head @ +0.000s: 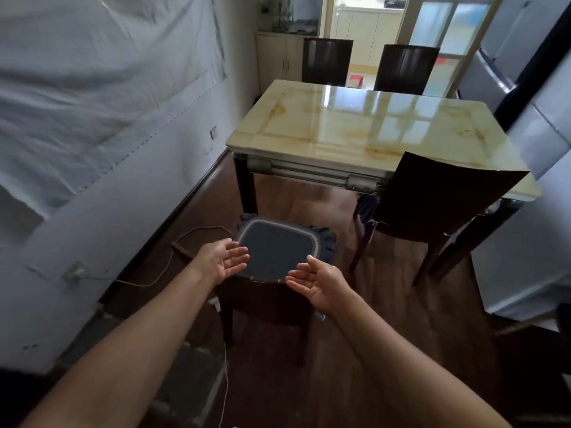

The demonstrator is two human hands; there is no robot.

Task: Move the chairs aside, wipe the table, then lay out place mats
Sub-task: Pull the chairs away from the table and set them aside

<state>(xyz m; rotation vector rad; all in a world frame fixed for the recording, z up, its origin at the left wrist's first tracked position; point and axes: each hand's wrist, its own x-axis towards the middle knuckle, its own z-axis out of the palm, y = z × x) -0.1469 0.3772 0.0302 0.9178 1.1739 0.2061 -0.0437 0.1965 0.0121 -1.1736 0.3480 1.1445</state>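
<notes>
A glossy cream marble-look table (pixel 349 131) stands ahead with nothing on it. A dark chair with a blue seat cushion (pixel 278 245) stands pulled out from the table's near left corner, right below my hands. My left hand (pixel 222 257) and my right hand (pixel 318 281) are both open, palms facing each other, just above the near edge of the cushion, holding nothing. A second dark chair (pixel 438 199) is tucked at the table's near right side. Two more dark chairs (pixel 327 60) (pixel 404 67) stand at the far side.
A wall draped in white sheeting (pixel 92 103) runs along the left. A white cord (pixel 167 270) lies on the dark wood floor by the wall. A cream cabinet (pixel 278 57) stands at the back left. A silver fridge (pixel 537 88) is on the right.
</notes>
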